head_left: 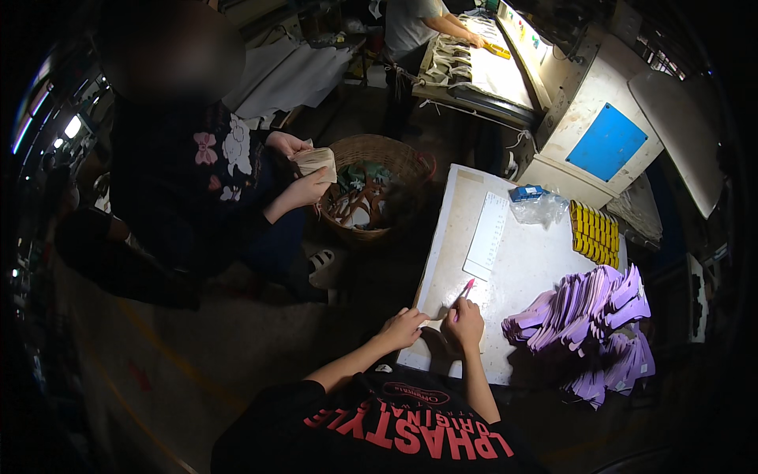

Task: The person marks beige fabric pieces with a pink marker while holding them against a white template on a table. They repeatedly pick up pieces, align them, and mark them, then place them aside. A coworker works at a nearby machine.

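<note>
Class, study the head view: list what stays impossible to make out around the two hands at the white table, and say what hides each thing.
- What the pink pen marks: covered by the right hand.
- What the left hand presses: too small, fingers cover it.
- Sheets in the purple stack: its lower part is lost in shadow.
- Print on the white strip: too small.
- Table near edge: hidden by the forearms.

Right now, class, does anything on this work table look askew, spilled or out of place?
Mostly no. The purple cut pieces lie in a loose, fanned heap that spills over the white table's right edge. The yellow blocks sit in neat rows. The right hand holds a pink pen.
</note>
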A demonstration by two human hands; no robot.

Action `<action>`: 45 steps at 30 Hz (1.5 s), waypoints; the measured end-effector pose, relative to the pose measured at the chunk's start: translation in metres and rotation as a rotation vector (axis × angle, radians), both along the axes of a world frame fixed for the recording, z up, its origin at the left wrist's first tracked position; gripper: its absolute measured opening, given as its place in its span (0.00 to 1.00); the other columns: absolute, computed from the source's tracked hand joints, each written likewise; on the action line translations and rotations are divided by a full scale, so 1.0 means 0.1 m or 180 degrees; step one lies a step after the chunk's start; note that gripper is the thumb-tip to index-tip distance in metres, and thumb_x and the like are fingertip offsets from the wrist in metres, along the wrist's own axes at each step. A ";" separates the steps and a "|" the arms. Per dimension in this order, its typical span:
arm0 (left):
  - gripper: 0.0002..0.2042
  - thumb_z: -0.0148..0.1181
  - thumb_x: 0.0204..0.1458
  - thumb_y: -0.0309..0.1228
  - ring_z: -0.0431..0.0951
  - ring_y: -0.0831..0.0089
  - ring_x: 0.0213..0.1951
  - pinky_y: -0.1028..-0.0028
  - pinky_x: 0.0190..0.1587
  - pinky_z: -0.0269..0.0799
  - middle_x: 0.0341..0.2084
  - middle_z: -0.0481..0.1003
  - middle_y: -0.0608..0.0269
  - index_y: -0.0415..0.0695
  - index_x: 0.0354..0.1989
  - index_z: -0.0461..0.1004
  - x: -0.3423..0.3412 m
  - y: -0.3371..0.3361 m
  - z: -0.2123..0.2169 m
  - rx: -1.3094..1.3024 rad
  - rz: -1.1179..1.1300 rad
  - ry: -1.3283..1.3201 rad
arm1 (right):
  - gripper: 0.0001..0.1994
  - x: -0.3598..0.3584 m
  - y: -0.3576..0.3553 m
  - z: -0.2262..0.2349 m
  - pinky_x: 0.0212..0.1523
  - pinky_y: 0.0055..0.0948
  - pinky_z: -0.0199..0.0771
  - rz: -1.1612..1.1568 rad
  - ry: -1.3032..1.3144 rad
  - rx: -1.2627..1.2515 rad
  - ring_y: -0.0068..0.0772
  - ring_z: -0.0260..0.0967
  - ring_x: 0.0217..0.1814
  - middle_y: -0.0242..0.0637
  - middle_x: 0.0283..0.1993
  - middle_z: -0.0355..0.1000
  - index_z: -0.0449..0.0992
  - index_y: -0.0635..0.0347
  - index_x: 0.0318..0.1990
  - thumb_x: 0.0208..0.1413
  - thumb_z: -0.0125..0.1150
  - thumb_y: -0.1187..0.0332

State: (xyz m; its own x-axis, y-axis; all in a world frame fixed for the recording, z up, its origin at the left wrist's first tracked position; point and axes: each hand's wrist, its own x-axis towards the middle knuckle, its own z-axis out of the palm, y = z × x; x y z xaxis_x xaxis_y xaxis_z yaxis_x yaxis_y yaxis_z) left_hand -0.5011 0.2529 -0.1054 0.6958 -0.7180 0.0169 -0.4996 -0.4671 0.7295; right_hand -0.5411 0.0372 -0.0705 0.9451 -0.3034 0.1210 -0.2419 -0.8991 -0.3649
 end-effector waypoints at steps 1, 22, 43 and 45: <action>0.21 0.67 0.53 0.29 0.76 0.52 0.51 0.58 0.53 0.76 0.45 0.74 0.55 0.51 0.57 0.76 0.00 0.00 0.00 -0.0010 -0.0007 -0.0010 | 0.06 0.00 0.00 0.00 0.42 0.48 0.78 -0.0005 0.0014 -0.0003 0.49 0.74 0.42 0.40 0.36 0.75 0.74 0.55 0.36 0.54 0.59 0.65; 0.21 0.67 0.54 0.28 0.76 0.50 0.53 0.58 0.56 0.76 0.49 0.75 0.54 0.49 0.58 0.75 -0.01 0.00 0.00 -0.0078 0.0024 0.0126 | 0.06 0.00 -0.02 -0.03 0.41 0.48 0.78 0.0032 0.0044 -0.0010 0.49 0.74 0.42 0.41 0.36 0.75 0.74 0.55 0.37 0.54 0.59 0.65; 0.29 0.64 0.61 0.57 0.83 0.61 0.38 0.64 0.44 0.78 0.35 0.82 0.50 0.37 0.49 0.77 0.03 0.20 -0.37 0.0155 0.1333 0.1982 | 0.08 -0.01 -0.02 0.01 0.39 0.49 0.78 0.0042 -0.0021 0.0049 0.50 0.74 0.41 0.43 0.35 0.75 0.74 0.57 0.34 0.52 0.60 0.63; 0.31 0.62 0.60 0.62 0.84 0.62 0.37 0.64 0.42 0.78 0.33 0.83 0.50 0.37 0.41 0.79 0.04 0.23 -0.33 0.0170 0.1342 0.1885 | 0.08 0.00 -0.02 0.01 0.39 0.49 0.78 0.0012 0.0041 0.0098 0.50 0.74 0.41 0.43 0.35 0.75 0.74 0.57 0.34 0.52 0.60 0.63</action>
